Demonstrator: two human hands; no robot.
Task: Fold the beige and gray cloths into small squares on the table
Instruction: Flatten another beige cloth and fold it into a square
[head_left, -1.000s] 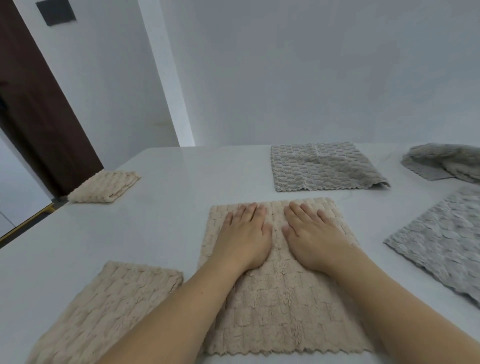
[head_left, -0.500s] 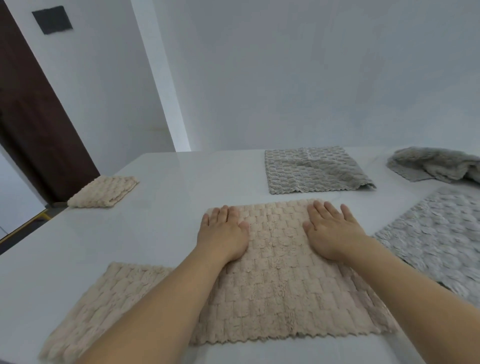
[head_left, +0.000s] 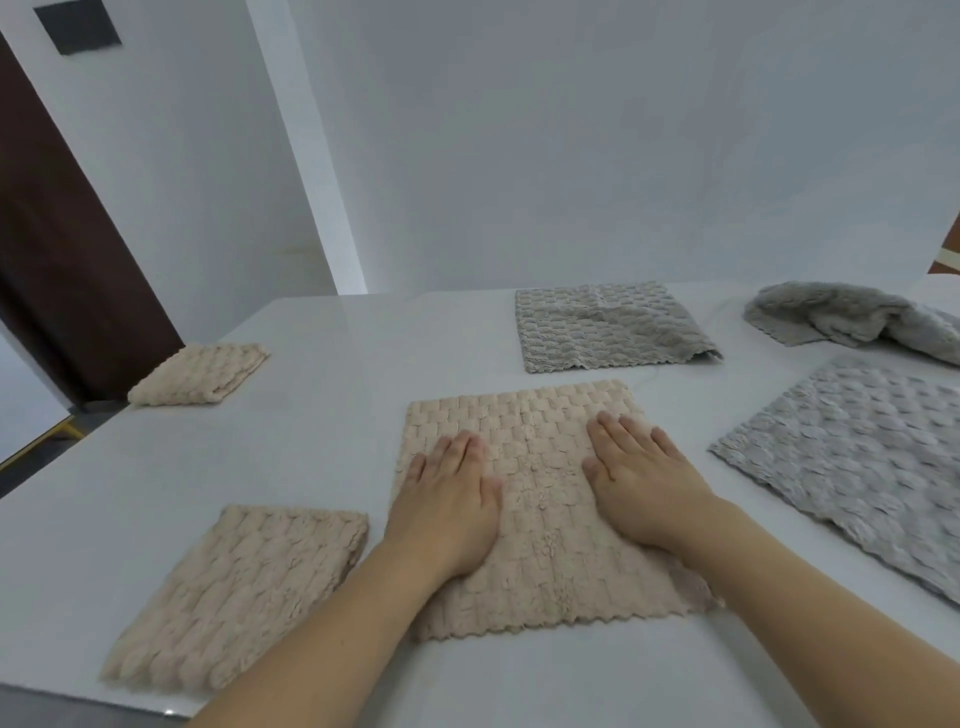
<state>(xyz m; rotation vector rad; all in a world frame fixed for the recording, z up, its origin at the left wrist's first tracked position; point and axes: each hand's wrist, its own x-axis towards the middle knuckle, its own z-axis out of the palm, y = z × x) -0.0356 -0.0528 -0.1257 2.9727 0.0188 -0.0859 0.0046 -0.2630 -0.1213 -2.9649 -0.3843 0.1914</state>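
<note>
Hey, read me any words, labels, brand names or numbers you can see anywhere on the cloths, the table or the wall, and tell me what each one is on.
None: no readable text shows anywhere.
The beige cloth under both hands shows no tag or print.
The dark square on the wall is blank.

Soft even daylight, faint shadows; slight sheen on table (head_left: 311, 374); wide-angle bending at edges; mild blur.

White table (head_left: 337, 426) carries three beige cloths: flat centre one (head_left: 540, 519), folded near-left (head_left: 244, 587), folded far-left (head_left: 200, 373); three gray cloths: far centre (head_left: 602, 327), crumpled far-right (head_left: 852, 319), flat right (head_left: 862, 457).
</note>
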